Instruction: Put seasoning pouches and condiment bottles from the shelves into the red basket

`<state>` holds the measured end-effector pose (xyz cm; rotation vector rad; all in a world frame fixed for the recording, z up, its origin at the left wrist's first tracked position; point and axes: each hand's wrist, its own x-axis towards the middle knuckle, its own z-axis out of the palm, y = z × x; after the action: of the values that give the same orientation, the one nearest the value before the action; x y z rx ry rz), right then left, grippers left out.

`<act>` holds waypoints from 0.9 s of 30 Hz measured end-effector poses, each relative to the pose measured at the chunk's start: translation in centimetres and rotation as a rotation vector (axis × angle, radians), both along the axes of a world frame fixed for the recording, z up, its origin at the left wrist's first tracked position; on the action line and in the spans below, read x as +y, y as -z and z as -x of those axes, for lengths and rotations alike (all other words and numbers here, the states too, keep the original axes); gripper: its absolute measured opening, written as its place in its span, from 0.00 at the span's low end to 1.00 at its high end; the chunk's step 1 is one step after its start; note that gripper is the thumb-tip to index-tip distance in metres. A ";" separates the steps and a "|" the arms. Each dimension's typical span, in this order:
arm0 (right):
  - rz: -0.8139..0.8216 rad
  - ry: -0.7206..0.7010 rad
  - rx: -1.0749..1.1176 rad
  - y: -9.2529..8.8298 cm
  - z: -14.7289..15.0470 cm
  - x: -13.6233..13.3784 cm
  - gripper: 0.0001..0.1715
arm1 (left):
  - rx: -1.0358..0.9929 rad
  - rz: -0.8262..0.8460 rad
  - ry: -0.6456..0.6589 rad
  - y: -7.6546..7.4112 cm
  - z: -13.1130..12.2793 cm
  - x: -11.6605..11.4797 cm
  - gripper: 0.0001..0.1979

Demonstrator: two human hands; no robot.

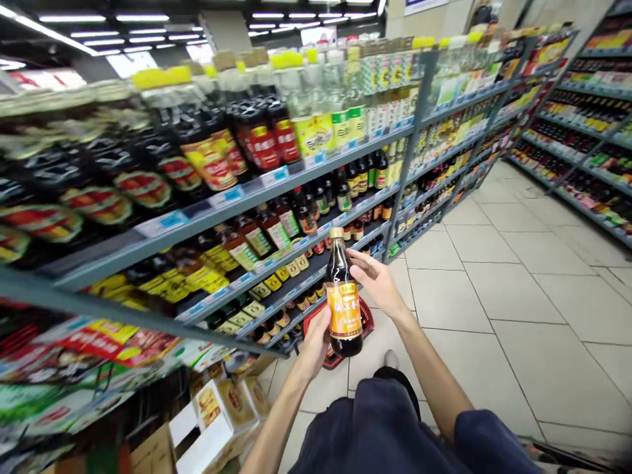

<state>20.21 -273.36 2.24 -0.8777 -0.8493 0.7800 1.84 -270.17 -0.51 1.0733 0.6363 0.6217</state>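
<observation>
A dark glass bottle (344, 309) with an orange and yellow label and a pale gold cap stands upright between my hands, label facing me. My left hand (316, 339) is wrapped round its lower left side. Up near the bottle's shoulder on the right is my right hand (376, 282), its fingertips against the glass and a ring on one finger. Partly hidden behind the bottle, a red basket (366, 319) rests on the floor.
Grey shelves (296, 172) full of dark and clear bottles run along the left and into the distance. Another stocked rack (587, 138) stands at the far right. White cartons (217, 421) lie at the lower left. Pale floor tiles (486, 296) extend to the right.
</observation>
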 end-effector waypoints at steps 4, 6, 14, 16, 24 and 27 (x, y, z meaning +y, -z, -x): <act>0.035 0.042 0.019 3.6 -10.0 -2.1 0.29 | 0.099 -0.032 0.113 3.2 -10.0 -0.5 0.34; 0.079 0.071 0.021 5.7 -14.8 -3.4 0.30 | 0.172 -0.066 0.193 4.9 -15.0 -0.8 0.34; 0.249 0.232 -0.015 8.5 -32.4 -6.5 0.24 | 0.339 -0.174 0.302 9.2 -31.2 -1.2 0.37; 0.314 0.281 -0.102 7.9 -36.4 -6.2 0.27 | 0.355 -0.225 0.316 10.0 -34.6 -0.6 0.36; 0.537 0.146 -0.512 8.4 -48.1 2.1 0.18 | 0.497 -0.535 0.216 16.8 -46.0 8.4 0.35; 0.442 0.140 -0.664 10.6 -50.9 7.9 0.13 | 0.480 -0.618 0.104 21.0 -50.4 14.3 0.35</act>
<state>71.10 -265.44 -8.37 -1.6242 -1.1963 0.5579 52.24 -255.85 -21.51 1.8553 0.8164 0.4781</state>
